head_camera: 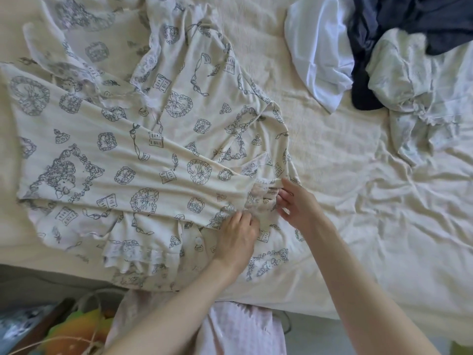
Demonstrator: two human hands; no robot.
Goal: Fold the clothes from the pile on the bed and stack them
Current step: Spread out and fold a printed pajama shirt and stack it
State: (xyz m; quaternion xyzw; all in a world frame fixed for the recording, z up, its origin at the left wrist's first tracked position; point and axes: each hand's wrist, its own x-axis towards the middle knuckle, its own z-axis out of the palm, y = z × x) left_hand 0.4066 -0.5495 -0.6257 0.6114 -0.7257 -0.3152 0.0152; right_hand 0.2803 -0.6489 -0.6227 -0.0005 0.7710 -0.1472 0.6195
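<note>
Bed [332,155]: cream sheet, wrinkled toward 3 o'clock, smoother toward 12. It fills most of the view; its near edge runs along 6 o'clock.

Printed garment [143,139]: cream cloth with dark line drawings of hearts, books, ribbons and wreaths. It lies spread over the left half of the bed, from 9 o'clock to centre. Lace trim shows at its upper folds and along a ruffle near 7 o'clock. One sleeve [122,172] is folded across the body, running from 9 o'clock in toward centre. A row of buttons shows just left of the left wrist. The lower hem hangs over the bed edge at 6 o'clock.

Left hand [236,233]: just below centre, back upward, fingers curled, pinching the end of the folded sleeve.

Right hand [294,201]: just right of the left hand, at about 4 o'clock of centre, the two nearly touching. Fingers bent and gripping the bunched lace cuff [263,198] between the two hands.

Pile [399,60]: at 1 to 2 o'clock, well apart from the hands. It holds a white piece [317,47], a navy piece [384,24] and a pale crumpled piece [409,80], heaped and overlapping.

Pink cloth [243,329]: at 6 o'clock, below the bed edge, between the forearms.

Floor items: at 7 to 8 o'clock, a yellow-green object [74,326] and pale cord loops, too blurred to identify.
</note>
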